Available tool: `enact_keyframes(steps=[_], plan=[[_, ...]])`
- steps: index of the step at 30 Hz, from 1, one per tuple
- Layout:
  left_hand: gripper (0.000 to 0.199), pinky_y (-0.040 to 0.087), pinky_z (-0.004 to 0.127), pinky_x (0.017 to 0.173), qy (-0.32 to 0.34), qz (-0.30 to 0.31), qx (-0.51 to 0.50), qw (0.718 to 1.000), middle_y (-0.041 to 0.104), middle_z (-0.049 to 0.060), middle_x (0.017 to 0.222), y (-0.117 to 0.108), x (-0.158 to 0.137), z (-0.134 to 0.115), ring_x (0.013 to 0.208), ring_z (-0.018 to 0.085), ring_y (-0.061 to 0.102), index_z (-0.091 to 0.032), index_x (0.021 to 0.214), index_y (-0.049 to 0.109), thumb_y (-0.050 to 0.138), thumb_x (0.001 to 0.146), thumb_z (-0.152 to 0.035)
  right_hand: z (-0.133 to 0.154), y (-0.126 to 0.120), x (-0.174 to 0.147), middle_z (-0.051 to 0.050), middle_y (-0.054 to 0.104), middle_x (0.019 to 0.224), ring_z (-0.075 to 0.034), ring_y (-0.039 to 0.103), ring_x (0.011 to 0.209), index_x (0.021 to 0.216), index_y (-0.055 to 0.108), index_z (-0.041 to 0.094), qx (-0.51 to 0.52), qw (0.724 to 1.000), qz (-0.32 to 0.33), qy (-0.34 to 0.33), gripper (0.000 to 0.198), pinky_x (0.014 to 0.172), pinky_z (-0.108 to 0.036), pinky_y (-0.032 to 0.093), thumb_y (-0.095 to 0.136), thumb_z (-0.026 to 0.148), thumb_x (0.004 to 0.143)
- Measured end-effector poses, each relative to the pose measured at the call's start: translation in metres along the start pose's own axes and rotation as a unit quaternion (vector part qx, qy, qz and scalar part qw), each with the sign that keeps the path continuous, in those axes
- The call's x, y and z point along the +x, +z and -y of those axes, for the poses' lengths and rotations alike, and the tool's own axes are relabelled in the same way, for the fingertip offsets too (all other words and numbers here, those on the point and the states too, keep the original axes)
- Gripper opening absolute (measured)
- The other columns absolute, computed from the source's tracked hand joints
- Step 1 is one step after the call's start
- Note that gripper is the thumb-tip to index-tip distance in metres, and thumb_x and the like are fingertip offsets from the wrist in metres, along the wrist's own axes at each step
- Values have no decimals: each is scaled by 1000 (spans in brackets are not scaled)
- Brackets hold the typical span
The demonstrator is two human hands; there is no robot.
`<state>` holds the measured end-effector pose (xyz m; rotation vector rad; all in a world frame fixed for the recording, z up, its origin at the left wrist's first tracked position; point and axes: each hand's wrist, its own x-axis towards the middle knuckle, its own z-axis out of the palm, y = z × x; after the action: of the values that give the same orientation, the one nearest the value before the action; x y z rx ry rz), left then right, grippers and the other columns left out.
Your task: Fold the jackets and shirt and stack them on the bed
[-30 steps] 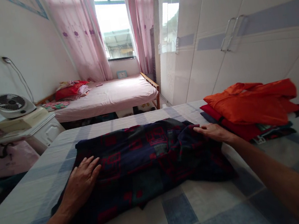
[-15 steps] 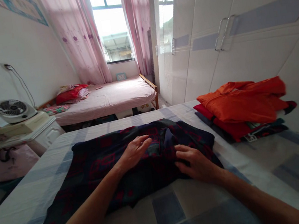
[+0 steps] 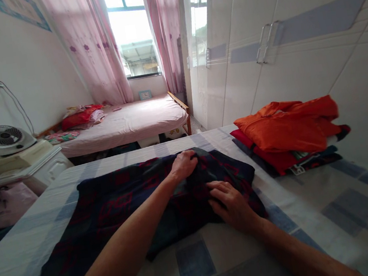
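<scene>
A dark shirt (image 3: 117, 202) with a navy, green and red pattern lies spread on the bed, one long part reaching to the lower left. Near its upper middle, my left hand (image 3: 185, 163) has its fingers closed on the cloth by the collar area. Just below and to the right, my right hand (image 3: 231, 204) pinches the same shirt with bent fingers. The fingertips of both hands are partly hidden in the dark folds.
A pile of folded clothes with an orange jacket (image 3: 288, 125) on top sits at the right. White wardrobe doors (image 3: 265, 81) rise behind it. Beyond the checked bedsheet (image 3: 196, 264) stands a pink-covered bed (image 3: 134, 122). A fan (image 3: 6, 138) is at the left.
My left hand has moved right and away from me, from lying over the shirt to gripping it by the collar area. The right hand stays on the cloth. The view has shifted slightly right.
</scene>
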<state>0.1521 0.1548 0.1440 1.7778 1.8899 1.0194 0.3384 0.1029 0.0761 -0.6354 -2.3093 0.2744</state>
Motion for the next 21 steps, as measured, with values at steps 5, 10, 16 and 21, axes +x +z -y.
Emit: enact_keyframes(steps=[5,10,16,21], plan=[[32,48,23,63,58,-154,-134,977,66,3,86,-34,-7,-14,72,14,60,-18,101,61,39,86,-34,-10,-2,2,-11,50,128,-23,46,119,115,47,21,4,982,-149,120,29,98,-43,38,49,21,87],[24,51,26,68,11,-273,-202,941,59,8,116,-47,-39,22,85,16,62,-18,96,60,48,81,-34,-15,5,1,-11,48,131,-23,43,124,124,41,21,-11,977,-141,162,43,102,-46,34,49,17,82],[38,53,37,78,-72,-241,-157,955,58,12,114,-59,-79,96,97,23,62,-16,105,58,51,68,-16,-28,10,0,-9,56,120,-24,47,118,116,52,19,-38,974,-50,216,40,97,-45,38,45,13,77],[35,46,37,94,3,-104,-98,990,51,7,132,-72,-85,91,123,25,46,-22,103,66,54,70,-23,-39,-4,6,-8,59,116,-23,51,113,113,56,20,-26,980,-51,192,36,96,-43,40,45,15,79]])
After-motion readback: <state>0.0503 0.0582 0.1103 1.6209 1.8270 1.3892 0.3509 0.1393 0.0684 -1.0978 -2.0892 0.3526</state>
